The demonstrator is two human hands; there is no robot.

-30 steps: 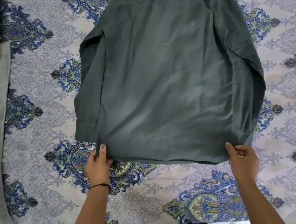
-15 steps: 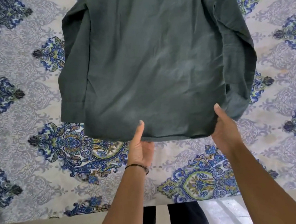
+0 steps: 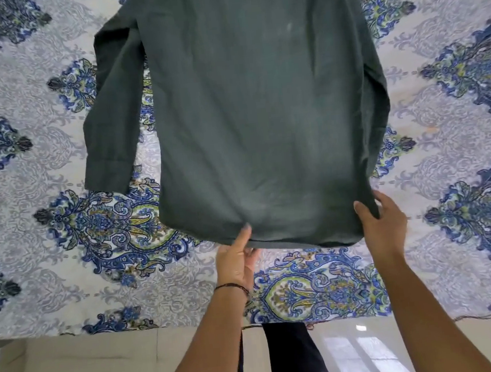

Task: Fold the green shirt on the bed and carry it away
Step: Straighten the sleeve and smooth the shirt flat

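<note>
On the patterned bedspread [image 3: 19, 87], green shirt [image 3: 261, 109] now narrower, left sleeve [image 3: 106, 124] freed; left hand [image 3: 236, 261] and right hand [image 3: 383, 226] both pinching its hem.

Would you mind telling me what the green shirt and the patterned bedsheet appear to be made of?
The green shirt looks like matte woven cotton or a cotton blend: soft creases, no shine. The bedsheet seems a thin printed cotton-like cloth, flat and dull, with a frayed near edge. Neither fibre can be confirmed by sight.

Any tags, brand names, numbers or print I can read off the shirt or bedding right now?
None. The green shirt shows plain fabric, no tag or label in view. The bedsheet carries only a floral pattern, no writing. The wristband on the left hand is too small to show any marking.
</note>
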